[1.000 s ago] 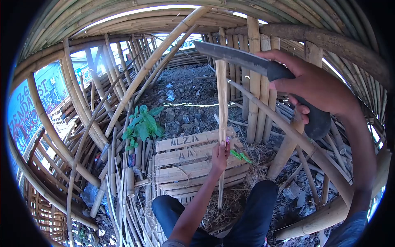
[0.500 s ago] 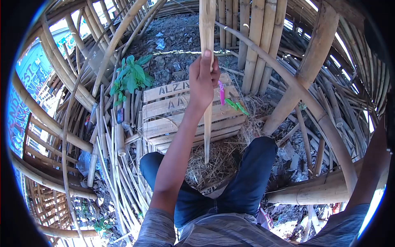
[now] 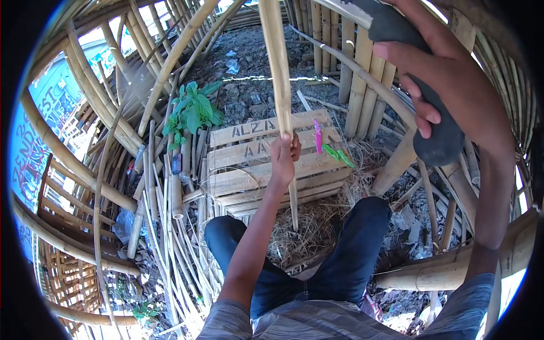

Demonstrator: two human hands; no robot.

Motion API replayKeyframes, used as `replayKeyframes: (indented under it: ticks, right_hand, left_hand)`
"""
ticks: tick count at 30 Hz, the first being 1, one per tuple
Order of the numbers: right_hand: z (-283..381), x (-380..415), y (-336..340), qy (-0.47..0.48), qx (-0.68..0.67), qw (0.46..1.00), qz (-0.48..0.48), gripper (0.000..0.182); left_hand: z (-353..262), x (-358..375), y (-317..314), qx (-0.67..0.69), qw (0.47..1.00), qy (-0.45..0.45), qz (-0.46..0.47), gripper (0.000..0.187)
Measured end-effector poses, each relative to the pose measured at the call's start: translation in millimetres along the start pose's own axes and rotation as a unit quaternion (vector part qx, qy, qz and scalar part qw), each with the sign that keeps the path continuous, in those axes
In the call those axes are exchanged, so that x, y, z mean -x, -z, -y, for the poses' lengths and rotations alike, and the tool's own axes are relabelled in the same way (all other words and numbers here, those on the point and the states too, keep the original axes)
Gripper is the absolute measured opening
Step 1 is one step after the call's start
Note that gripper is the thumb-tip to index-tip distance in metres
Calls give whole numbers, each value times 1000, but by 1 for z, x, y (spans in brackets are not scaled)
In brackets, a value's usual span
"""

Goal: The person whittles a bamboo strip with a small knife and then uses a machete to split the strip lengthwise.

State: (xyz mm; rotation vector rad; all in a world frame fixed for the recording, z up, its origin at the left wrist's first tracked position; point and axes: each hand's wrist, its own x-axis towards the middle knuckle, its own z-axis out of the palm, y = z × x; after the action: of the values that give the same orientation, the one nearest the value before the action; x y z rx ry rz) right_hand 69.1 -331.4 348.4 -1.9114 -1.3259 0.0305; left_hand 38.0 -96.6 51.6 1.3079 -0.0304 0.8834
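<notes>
My left hand is closed around a long bamboo strip, held upright. The strip's lower tip reaches down between my knees toward the dry straw, and its upper end leaves the view. My right hand is raised at the upper right, its fingers wrapped round the thick black handle of a large knife. Only a short piece of its metal blade shows at the top edge; the rest is out of view. Behind my left hand stands a slatted wooden crate with black lettering.
A pink clip and green clips lie on the crate. A leafy plant grows at its left. Cut bamboo sticks are piled beside my left leg. Bamboo poles and a thick horizontal bamboo stand close on the right.
My right hand has risen from the right edge into view with the knife. My left hand, still holding the strip, is lower in the view, and the strip leans more. The view has shifted slightly.
</notes>
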Motion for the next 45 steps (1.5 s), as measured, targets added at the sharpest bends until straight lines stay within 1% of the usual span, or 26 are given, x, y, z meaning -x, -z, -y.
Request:
replayKeyframes:
  ticks: [4, 8, 10, 12, 14, 16, 18, 19, 20, 22, 23, 24, 26, 28, 30, 32, 33, 34, 35, 36, 37, 38, 40, 42, 43, 45]
  right_hand:
    - [2, -3, -3, 21, 22, 1000, -1, 52]
    - [6, -9, 1, 46, 44, 998, -15, 54]
    - [11, -12, 8, 9, 37, 999, 27, 54]
    - [13, -13, 14, 9, 42, 999, 24, 55]
    - [17, -13, 17, -14, 45, 998, 38, 55]
    - [24, -13, 22, -9, 61, 998, 30, 55]
    - [35, -16, 31, 1, 69, 998, -10, 55]
    - [45, -13, 39, -12, 59, 998, -8, 56]
    - [42, -14, 37, -9, 60, 998, -14, 56]
    - [25, -7, 16, -50, 65, 996, 47, 57]
    - [16, -5, 0, -14, 87, 996, 23, 57]
    - [16, -2, 5, -10, 89, 996, 13, 57]
    - [22, 4, 13, -52, 53, 997, 26, 57]
    - [26, -1, 27, -42, 39, 998, 32, 56]
    - [44, 1, 46, -49, 93, 994, 4, 55]
    - [49, 7, 49, -49, 92, 994, -18, 54]
    - [38, 9, 44, -45, 76, 996, 13, 54]
    - [27, 15, 35, -48, 52, 996, 54, 54]
    - [21, 20, 26, -54, 11, 998, 29, 54]
    - [23, 23, 33, -51, 13, 998, 18, 54]
    - [26, 25, 39, -61, 22, 997, 42, 54]
    - [33, 25, 45, -66, 35, 995, 60, 54]
    - [42, 25, 51, -81, 32, 995, 50, 54]
    - [51, 21, 57, -114, 54, 990, 62, 45]
    - [50, 15, 59, -126, 59, 987, 87, 37]
    - [49, 14, 59, -136, 51, 986, 85, 33]
  left_hand:
    - [1, 10, 0, 20, 1000, 13, 14, 46]
    - [58, 37, 16, 0, 999, 51, 2, 51]
    - [65, 36, 11, 31, 997, 59, -32, 52]
    - [65, 33, 9, 16, 998, 52, -28, 54]
    - [64, 28, 6, 6, 998, 51, -29, 55]
    - [59, 26, 1, -21, 997, 48, -55, 57]
    - [35, 14, -11, -33, 997, 35, -63, 57]
    - [29, 10, -14, -46, 996, 28, -71, 57]
    - [42, 7, -8, -46, 996, 23, -67, 57]
    - [86, 38, 8, -74, 991, -32, -102, 57]
    - [78, 39, 2, -74, 990, -4, -124, 57]
    - [77, 27, 7, -74, 990, -13, -116, 57]
    - [78, 29, 8, -82, 995, -2, -62, 58]
    - [70, 22, 3, -71, 995, 3, -71, 57]
    - [58, 15, -8, -89, 993, -27, -75, 56]
    - [65, 25, -2, -101, 991, -34, -77, 55]
    - [70, 32, 1, -115, 989, -45, -83, 54]
    - [75, 53, 1, -117, 989, -32, -86, 54]
    - [77, 61, 1, -102, 991, -8, -89, 53]
    - [77, 54, 1, -84, 993, 7, -86, 51]
    - [78, 51, 6, -95, 994, -8, -53, 50]
    - [79, 49, 2, -91, 994, -14, -54, 50]
    - [78, 49, -1, -74, 996, 1, -48, 50]
    - [80, 47, 3, -79, 996, -21, -39, 50]
    - [84, 46, 8, -60, 997, -12, -39, 52]
    - [84, 47, 12, -41, 998, -5, -42, 54]
